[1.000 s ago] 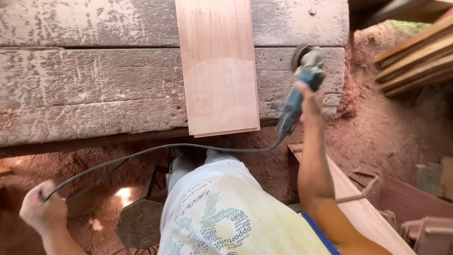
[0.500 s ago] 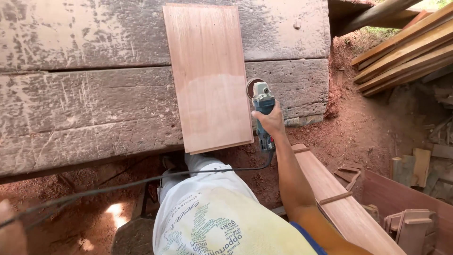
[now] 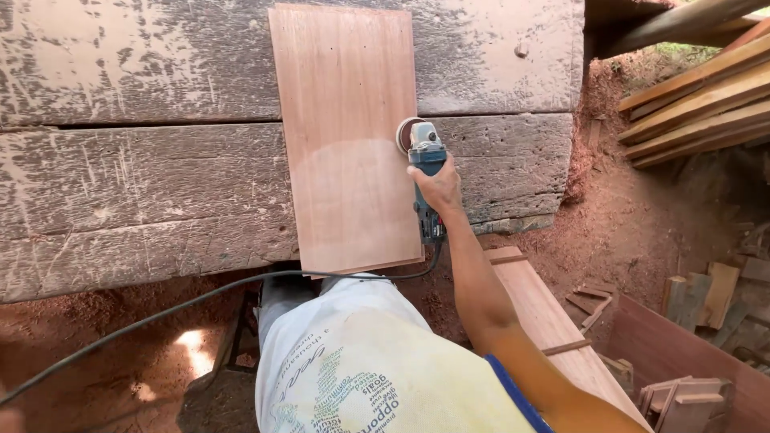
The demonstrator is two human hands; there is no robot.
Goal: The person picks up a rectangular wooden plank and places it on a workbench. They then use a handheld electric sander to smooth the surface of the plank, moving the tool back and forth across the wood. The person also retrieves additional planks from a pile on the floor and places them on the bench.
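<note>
Compared with half a second before, the grinder (image 3: 425,172) has moved up along the right edge of the board (image 3: 349,136), so that its disc now stands near the middle of the board's length rather than close to the near end. A full second before, the tool was held off to the right of the board, over the bench. The left hand, seen low at the left a second ago, has left the view; whether it is open or closed cannot be told.

The right hand (image 3: 437,188) is wrapped around the body of the grinder, fingers closed fully on the blue casing, knuckles upward, arm reaching forward from the lower right. The round sanding disc at the tool's head touches the right edge of the board. A black cable (image 3: 200,301) runs from the rear of the grinder, passes under the near end of the board and trails away to the lower left over the red earth.

The board is a flat, reddish-brown rectangle lying lengthwise across the worn grey bench (image 3: 136,176), its near end overhanging the bench edge slightly. A paler, dusty patch covers its middle and lower part, beside the disc; the far part is darker with visible grain. More planks (image 3: 698,104) are stacked at the upper right, and another board (image 3: 553,321) lies beside the person's right arm.
</note>
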